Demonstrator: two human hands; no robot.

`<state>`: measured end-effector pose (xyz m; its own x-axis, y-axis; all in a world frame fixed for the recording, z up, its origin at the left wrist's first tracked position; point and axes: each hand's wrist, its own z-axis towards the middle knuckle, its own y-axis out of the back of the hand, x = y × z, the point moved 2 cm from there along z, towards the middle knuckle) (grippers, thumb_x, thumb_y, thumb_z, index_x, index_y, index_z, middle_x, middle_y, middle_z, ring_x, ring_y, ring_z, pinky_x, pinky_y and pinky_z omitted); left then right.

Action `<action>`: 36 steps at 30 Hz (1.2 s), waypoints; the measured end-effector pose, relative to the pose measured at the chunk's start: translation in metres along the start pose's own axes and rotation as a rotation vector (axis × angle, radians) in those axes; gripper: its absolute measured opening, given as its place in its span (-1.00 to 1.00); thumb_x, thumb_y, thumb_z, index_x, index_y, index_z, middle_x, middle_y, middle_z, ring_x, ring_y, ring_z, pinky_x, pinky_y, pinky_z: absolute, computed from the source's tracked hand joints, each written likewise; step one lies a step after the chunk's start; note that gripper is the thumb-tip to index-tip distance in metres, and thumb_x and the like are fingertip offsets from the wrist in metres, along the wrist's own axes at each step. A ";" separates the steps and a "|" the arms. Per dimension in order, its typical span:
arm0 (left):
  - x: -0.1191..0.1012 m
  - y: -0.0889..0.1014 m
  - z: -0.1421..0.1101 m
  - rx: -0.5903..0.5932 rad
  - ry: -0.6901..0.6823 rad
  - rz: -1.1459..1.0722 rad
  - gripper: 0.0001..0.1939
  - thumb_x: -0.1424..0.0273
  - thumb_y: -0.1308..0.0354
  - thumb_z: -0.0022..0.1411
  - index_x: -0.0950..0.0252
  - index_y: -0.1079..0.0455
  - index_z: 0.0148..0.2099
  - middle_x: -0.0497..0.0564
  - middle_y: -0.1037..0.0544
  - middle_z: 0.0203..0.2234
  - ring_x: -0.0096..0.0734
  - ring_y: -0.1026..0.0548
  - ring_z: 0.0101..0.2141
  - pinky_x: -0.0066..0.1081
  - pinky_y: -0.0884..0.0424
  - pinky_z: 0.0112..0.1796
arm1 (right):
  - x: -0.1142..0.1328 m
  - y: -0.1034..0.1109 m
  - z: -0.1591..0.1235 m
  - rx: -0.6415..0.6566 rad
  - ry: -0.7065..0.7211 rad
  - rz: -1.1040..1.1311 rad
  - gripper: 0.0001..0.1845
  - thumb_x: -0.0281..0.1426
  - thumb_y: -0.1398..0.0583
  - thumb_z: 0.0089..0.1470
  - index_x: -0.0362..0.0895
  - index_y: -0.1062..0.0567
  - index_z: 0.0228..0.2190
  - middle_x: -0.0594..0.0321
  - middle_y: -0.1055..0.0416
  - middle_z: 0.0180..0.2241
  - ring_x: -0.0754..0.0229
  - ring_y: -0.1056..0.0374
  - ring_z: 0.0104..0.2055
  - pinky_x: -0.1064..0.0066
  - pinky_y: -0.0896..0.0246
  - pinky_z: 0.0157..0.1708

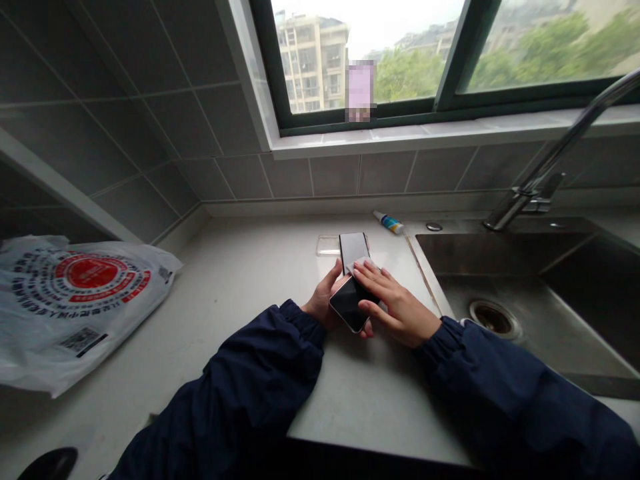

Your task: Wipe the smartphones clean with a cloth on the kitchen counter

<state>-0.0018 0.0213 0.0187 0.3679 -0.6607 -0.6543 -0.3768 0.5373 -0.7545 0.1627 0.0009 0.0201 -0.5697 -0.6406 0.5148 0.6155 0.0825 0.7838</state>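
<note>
A black-screened smartphone [349, 305] rests in my left hand [323, 303], tilted over the counter, with the fingers curled beneath it and the thumb along its side. My right hand [400, 307] lies across the phone's upper part, its fingers pressing a folded white tissue [359, 265] against the screen. Part of the tissue and much of the screen are hidden under the fingers. Just beyond the hands, a second phone [353, 245] lies face up on the counter. It partly covers a clear phone case [328, 245].
A small blue and white tube [389, 222] lies near the sink. At the right are a steel sink [453, 265] and a curved faucet [530, 183]. A white plastic bag [85, 320] with red print sits on the counter [250, 267] at the left. Behind is a window.
</note>
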 end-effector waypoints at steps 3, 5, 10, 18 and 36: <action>0.001 0.001 0.001 -0.068 -0.031 -0.093 -0.22 -0.14 0.25 0.38 0.26 -0.08 0.42 0.28 -0.56 -0.12 -0.11 -0.63 -0.37 -0.23 -0.53 -0.44 | 0.001 0.000 0.000 0.011 0.005 0.002 -0.30 -0.09 -0.05 0.35 -0.10 -0.12 0.38 0.04 -0.02 0.41 -0.15 0.17 0.47 -0.25 0.17 0.37; 0.001 0.001 0.001 -0.082 -0.023 -0.141 -0.24 -0.12 0.29 0.40 0.24 -0.07 0.42 0.27 -0.54 -0.09 -0.10 -0.63 -0.35 -0.23 -0.54 -0.44 | 0.001 0.001 0.000 0.011 -0.001 0.000 -0.31 -0.09 -0.04 0.35 -0.09 -0.12 0.38 0.05 -0.02 0.41 -0.15 0.17 0.47 -0.25 0.17 0.37; -0.001 -0.002 0.000 -0.105 0.004 -0.181 -0.24 -0.12 0.32 0.40 0.24 -0.08 0.41 0.26 -0.54 -0.12 -0.09 -0.62 -0.38 -0.20 -0.54 -0.45 | 0.001 0.000 0.000 0.012 -0.013 -0.010 -0.32 -0.10 -0.03 0.36 -0.09 -0.11 0.38 0.06 0.00 0.42 -0.12 0.19 0.48 -0.22 0.19 0.39; 0.000 0.003 0.001 0.001 0.067 -0.060 -0.12 -0.23 0.30 0.32 0.26 0.02 0.43 0.21 -0.58 -0.29 0.00 -0.62 -0.46 -0.16 -0.52 -0.49 | -0.001 -0.003 0.000 0.010 -0.022 -0.020 -0.32 -0.10 -0.02 0.36 -0.07 -0.09 0.39 0.06 0.02 0.42 -0.10 0.20 0.48 -0.23 0.19 0.38; 0.000 0.007 0.001 0.084 0.024 0.052 -0.12 -0.24 0.22 0.30 0.23 0.02 0.43 0.19 -0.60 -0.34 0.05 -0.62 -0.45 -0.11 -0.52 -0.45 | -0.001 -0.003 0.000 -0.011 -0.054 -0.045 -0.38 -0.14 0.02 0.39 0.05 -0.06 0.39 0.11 0.02 0.43 -0.09 0.18 0.48 -0.28 0.19 0.35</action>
<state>-0.0040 0.0254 0.0134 0.3293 -0.6427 -0.6917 -0.3219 0.6123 -0.7221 0.1612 0.0014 0.0168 -0.6254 -0.6014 0.4972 0.5944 0.0457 0.8029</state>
